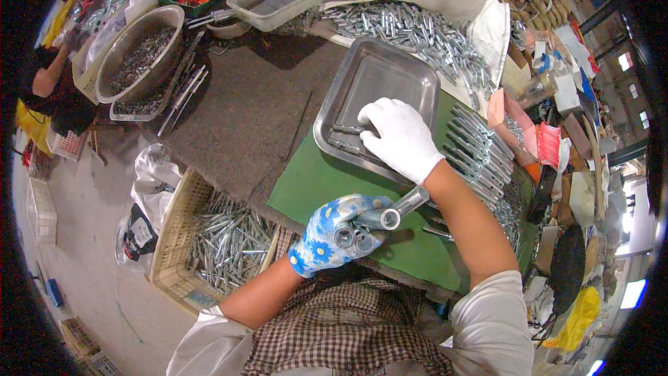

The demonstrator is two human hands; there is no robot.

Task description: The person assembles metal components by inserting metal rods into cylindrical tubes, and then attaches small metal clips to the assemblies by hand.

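Tubes (365, 226) sat bunched in your left hand (332, 235), the one in the blue flowered glove: several short silver metal sleeves, open ends facing up, held over the near edge of the green mat (313, 181). Fingers were wrapped shut round the bundle. One tube (409, 202) stuck out past the rest toward your right forearm, and that one looked least secure (a small tilt of the wrist could have slid it free onto the mat or into your lap).

Your right hand (398, 136), white glove, lay palm-down inside the steel tray (362, 80), fingers spread and curled toward a few small parts at the tray's near-left corner. I couldn't tell whether it had actually pinched anything. Reaching across while the left held a loose bundle was the risk: your forearm passed just beside that protruding tube and could have knocked it.

Further out, rows of finished tubes (480, 146) were lined up right of the tray, close to your elbow's path, so a sweep back could have scattered them. The yellow basket (182, 237) of mixed tubes stood below the table at your left, so a tube dropped there would have got lost among the others. A sack of tubes (410, 28) lay open behind the tray.
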